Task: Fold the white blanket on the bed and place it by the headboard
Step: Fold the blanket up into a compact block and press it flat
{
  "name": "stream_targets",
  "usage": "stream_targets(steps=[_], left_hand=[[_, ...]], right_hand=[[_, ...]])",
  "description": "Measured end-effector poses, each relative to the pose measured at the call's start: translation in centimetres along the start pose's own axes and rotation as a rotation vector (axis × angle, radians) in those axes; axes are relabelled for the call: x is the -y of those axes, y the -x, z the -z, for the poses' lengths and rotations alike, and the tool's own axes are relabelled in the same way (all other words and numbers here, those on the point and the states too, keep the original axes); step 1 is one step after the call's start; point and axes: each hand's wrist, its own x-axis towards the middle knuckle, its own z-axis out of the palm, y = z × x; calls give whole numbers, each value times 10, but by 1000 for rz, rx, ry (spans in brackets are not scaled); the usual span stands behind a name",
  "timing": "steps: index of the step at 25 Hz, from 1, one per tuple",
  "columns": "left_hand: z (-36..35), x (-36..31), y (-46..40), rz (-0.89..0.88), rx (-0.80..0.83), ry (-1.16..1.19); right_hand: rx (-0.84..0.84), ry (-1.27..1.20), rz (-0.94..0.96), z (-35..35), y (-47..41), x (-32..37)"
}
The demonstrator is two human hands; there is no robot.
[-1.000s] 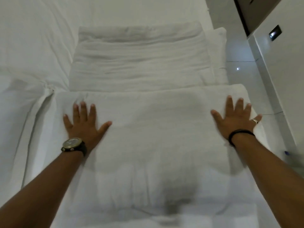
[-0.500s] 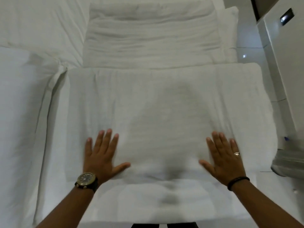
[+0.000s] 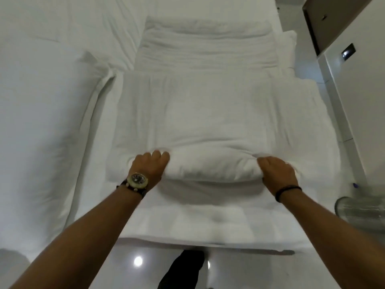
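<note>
The white blanket (image 3: 210, 113) lies folded into a thick rectangle across the near end of the bed. Its near edge is bunched up into a roll between my hands. My left hand (image 3: 149, 166), with a watch on the wrist, grips the left end of that roll, fingers curled into the cloth. My right hand (image 3: 277, 172), with a ring and a black wristband, grips the right end the same way. Both fingertips are hidden in the fabric.
A second folded white bundle (image 3: 208, 49) lies farther up the bed. A pillow (image 3: 41, 101) is at the left. The glossy floor (image 3: 229, 268) shows below the bed's near edge, a glass vessel (image 3: 360, 209) stands at the right, and a white wall panel (image 3: 358, 90) runs along the right.
My hands slid flat down the blanket toward its near edge, then curled and took hold of that edge, bunching it up.
</note>
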Motion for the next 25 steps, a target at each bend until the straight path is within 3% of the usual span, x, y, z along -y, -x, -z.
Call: stream_targets(steps=[4,10,13,18,25], left_hand=[[26,0,42,14,30,18],[3,-49,225,-74,162,60],[-1,-67,276,-73,235,64],[57,-61,283,-52,365,39],[142,-45,258,-55,678,139]], right_hand=[[116,-57,-119,33,65,19],[281,-193,-148,47,260,68],[345,-187,-137,56,306,76],[436,-139,-113,102,315,73],[651,-127,24,180,264,52]])
